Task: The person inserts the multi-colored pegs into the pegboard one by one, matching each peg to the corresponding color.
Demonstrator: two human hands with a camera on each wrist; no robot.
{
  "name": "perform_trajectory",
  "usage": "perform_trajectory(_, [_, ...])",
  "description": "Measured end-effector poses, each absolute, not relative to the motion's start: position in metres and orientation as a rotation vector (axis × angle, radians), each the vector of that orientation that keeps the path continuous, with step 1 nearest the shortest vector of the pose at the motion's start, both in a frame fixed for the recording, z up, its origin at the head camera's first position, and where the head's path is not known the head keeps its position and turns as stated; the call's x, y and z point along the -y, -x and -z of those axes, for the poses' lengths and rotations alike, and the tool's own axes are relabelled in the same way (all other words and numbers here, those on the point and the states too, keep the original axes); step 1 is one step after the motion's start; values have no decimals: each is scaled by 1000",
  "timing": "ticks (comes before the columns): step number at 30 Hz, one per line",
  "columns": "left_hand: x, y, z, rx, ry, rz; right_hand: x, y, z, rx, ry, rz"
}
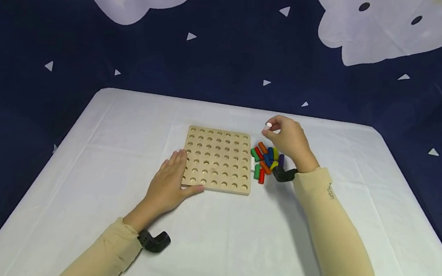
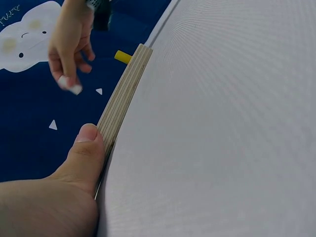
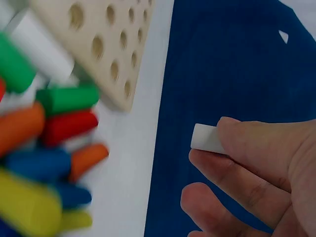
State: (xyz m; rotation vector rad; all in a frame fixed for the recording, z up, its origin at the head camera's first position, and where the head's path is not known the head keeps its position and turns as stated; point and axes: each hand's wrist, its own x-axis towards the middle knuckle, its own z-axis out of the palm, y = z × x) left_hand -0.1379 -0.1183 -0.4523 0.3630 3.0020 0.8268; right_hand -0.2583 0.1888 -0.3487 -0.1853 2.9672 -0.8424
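A square wooden pegboard (image 1: 220,160) with rows of round holes lies flat on the white table. My left hand (image 1: 169,184) rests along its left edge, fingers straight and thumb at the near edge; the left wrist view shows the thumb (image 2: 86,148) against the board's layered side (image 2: 123,94). Above the table, past the board's far right corner, my right hand (image 1: 287,138) pinches a white peg (image 3: 207,138) between thumb and forefinger. Below that hand lies a pile of coloured pegs, among them a red peg (image 1: 262,176), a green peg (image 1: 257,172) and a purple peg (image 1: 281,160).
Another white peg (image 1: 253,164) lies against the board's right side. The white cloth-covered table (image 1: 209,245) extends around the board on all sides. A dark blue curtain (image 1: 228,67) with white clouds hangs behind the far table edge.
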Motion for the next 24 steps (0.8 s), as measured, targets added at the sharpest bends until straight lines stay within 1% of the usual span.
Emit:
perform_trajectory(8, [112, 139, 454, -3001, -361, -825, -166, 267, 351, -2944, 237, 830])
perform_trajectory(24, [102, 133, 451, -3005, -355, -816, -155, 279, 371, -2922, 246, 804])
